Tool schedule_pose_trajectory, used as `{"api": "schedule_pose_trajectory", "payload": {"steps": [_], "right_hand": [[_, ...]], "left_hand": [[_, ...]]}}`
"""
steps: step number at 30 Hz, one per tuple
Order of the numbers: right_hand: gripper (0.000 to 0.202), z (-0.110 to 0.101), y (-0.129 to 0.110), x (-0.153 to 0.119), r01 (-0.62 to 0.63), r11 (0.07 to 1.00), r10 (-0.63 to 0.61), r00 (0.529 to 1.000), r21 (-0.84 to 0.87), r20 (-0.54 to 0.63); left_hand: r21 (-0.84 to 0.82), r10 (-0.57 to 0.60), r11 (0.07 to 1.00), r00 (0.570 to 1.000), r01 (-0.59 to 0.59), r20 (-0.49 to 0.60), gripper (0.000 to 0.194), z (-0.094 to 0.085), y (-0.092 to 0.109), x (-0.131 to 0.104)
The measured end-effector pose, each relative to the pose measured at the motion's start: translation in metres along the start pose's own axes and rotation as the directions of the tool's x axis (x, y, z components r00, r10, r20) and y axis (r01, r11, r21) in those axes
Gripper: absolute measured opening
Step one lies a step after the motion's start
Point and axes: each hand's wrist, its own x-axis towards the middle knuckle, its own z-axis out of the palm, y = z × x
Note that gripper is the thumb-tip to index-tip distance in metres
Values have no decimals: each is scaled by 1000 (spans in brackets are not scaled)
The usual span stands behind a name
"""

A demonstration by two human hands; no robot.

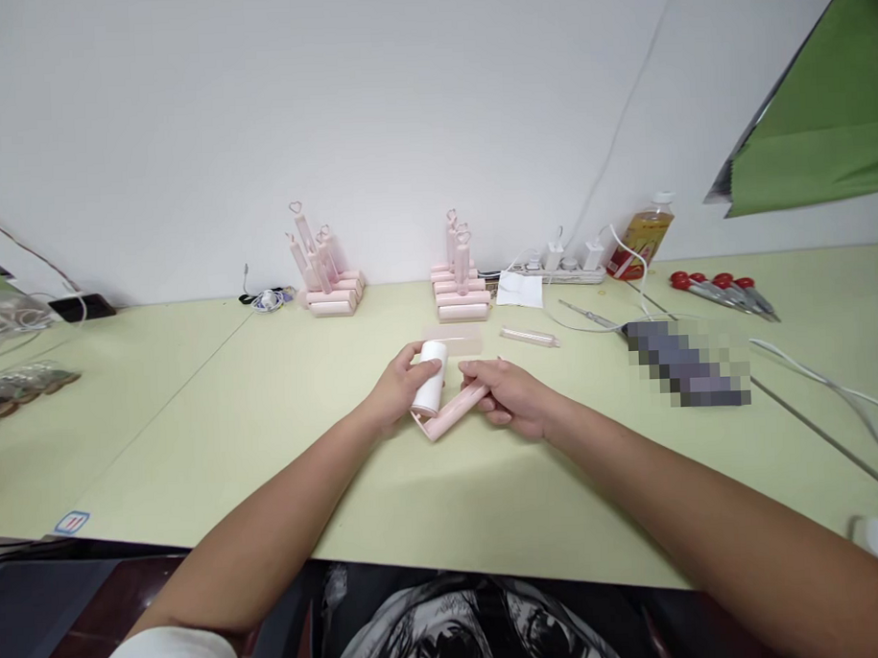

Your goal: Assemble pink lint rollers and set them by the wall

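Observation:
My left hand (pixel 396 392) is closed around a white paper roll (pixel 430 375), which stands tilted over the table. In my right hand (pixel 511 396) is the end of a pink plastic roller frame (pixel 453 415), whose lower corner angles round beneath the roll. Roll and frame meet or nearly meet at the roll's lower end; whether they are joined I cannot tell. Just behind my hands lies a flat, see-through pink piece (pixel 462 340). A clear pinkish tube (pixel 530 337) rests to its right.
Pink rollers with upright heart-topped handles stand in a left group (pixel 331 299) and a right group (pixel 462 299) by the wall. On the right are a power strip (pixel 571 274), a drink bottle (pixel 644 234), red-handled tools (pixel 722 290) and a blurred dark object (pixel 689 363). Loose cables cross there.

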Motion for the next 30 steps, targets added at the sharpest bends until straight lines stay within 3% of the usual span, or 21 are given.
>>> {"api": "schedule_pose_trajectory", "payload": {"steps": [9,15,21,26,30], "right_hand": [[28,-4,-1,1,-16,986,0,995,165,97],[23,-6,-6,-1,-98,960,54,983,260,173],[27,-7,-7,0,-170,942,65,939,290,337],[26,-7,-5,0,-152,935,52,952,319,302],[24,-6,-5,-1,-168,920,40,938,354,344]], "left_hand": [[5,20,1000,992,-20,121,61,-1,2,-3],[-59,26,998,996,-21,87,60,1,7,-6],[-96,42,995,997,-36,57,65,3,6,-6],[-89,51,995,990,-40,132,68,1,6,-7],[-81,72,995,979,-57,191,71,-1,4,-6]]}}
